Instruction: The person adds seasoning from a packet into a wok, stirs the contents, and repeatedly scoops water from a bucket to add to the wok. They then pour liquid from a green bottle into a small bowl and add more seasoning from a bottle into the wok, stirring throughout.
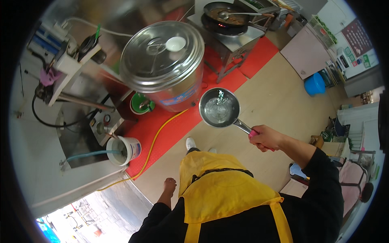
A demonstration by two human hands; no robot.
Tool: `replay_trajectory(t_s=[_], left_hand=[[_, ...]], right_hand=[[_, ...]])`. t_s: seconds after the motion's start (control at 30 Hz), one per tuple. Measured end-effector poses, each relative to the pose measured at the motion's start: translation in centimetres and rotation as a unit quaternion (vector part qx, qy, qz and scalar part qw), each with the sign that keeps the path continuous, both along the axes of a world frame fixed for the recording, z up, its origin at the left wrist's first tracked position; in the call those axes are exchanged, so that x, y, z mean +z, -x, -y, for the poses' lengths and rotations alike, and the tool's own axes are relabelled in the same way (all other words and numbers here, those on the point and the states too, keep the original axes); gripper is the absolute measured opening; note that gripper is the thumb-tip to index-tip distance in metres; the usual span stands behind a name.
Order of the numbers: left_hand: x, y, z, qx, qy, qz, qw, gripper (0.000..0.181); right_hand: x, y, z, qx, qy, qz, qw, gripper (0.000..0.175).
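Note:
My right hand (263,138) grips the pink-covered handle of a metal water dipper (219,107), held out over the floor in front of me. Clear water lies in its bowl and catches the light. My left hand (170,185) hangs low beside the yellow apron (225,194), fingers curled in, with nothing visible in it. Beyond the dipper stands a large steel barrel (182,94) with its round lid (136,60) on. A small white bowl (176,44) rests on that lid near the handle.
A white bucket (133,150) with a blue hose in it stands at left. Beside the barrel is a green-lined bucket (133,103). A yellow hose (156,135) crosses the red mat (142,142). At the back, a wok (228,15) containing a ladle sits on a steel stand (240,39).

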State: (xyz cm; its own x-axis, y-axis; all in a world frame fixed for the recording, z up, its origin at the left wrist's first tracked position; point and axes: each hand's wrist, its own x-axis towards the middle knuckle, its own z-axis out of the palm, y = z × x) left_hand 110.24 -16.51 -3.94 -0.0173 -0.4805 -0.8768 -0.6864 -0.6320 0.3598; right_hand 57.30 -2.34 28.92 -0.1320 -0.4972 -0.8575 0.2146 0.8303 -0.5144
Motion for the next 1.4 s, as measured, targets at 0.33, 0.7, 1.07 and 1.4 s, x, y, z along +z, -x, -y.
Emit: replay_trajectory(t_s=[0.33, 0.7, 1.07, 1.4], left_hand=[[-4.3, 12.9, 7.1, -0.311, 0.094, -0.058, 0.944, 0.023], [-1.8, 33.6, 15.2, -0.153, 0.019, -0.023, 0.988, 0.022], [-4.4, 39.7, 10.9, -0.170, 0.120, -0.078, 0.975, 0.027], [-2.2, 46.4, 1.4, -0.339, 0.277, 0.062, 0.897, 0.022]], right_hand=[[0.0, 13.6, -3.4, -0.170, 0.021, 0.019, 0.985, 0.009], [3.4, 30.7, 4.7, -0.187, 0.044, 0.008, 0.981, 0.008], [2.4, 50.0, 16.4, -0.106, 0.121, 0.019, 0.987, 0.009], [-2.1, 63.9, 26.3, -0.034, 0.128, 0.003, 0.991, 0.010]])
